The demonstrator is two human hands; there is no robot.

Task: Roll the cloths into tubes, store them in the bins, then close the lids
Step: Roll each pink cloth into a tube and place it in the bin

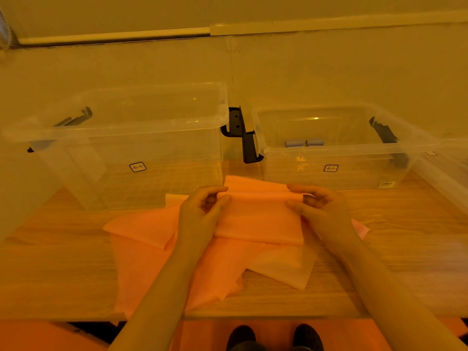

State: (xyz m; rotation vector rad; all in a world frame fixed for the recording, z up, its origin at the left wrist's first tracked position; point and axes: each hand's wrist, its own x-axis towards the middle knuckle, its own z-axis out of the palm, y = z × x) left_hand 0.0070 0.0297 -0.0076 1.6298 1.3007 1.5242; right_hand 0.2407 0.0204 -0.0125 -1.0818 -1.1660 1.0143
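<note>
Both hands, left hand [202, 211] and right hand [321, 209], pinch the far edge of the top pink cloth [258, 219] at frame centre; two clear bins [152, 138] behind on the counter [63, 262].

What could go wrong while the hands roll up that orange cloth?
The left hand and right hand pinch only the far edge of the top cloth, so the roll could come out loose or crooked. It lies on other cloths, which might get dragged along. Some cloths hang over the table edge and might slide off.
</note>
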